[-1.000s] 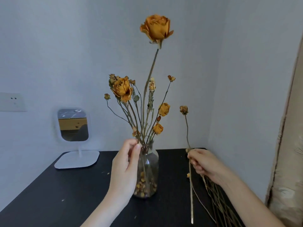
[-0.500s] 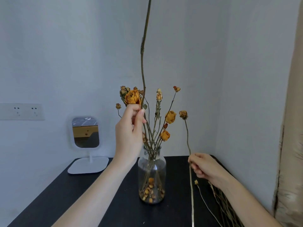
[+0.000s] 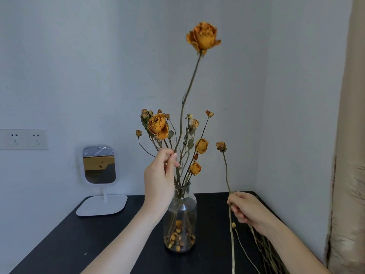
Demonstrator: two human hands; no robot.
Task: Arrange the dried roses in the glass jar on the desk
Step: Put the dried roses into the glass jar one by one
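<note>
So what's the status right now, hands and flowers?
Left hand pinching tall rose stem, in glass jar. Right hand holding single rose beside jar. Nothing blocking.

Our left hand (image 3: 161, 175) now sits lower, pinching the tall rose (image 3: 203, 37) just above the glass jar (image 3: 180, 220), its bloom back in view.

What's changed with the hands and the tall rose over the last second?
The left hand moved up from the clear glass jar's neck to pinch the tall orange dried rose's stem above the mouth; its lower end remains among the jar's stems. The right hand kept its grip on the thin single-bud stem. Jar and white-framed mirror haven't moved on the desk.
</note>
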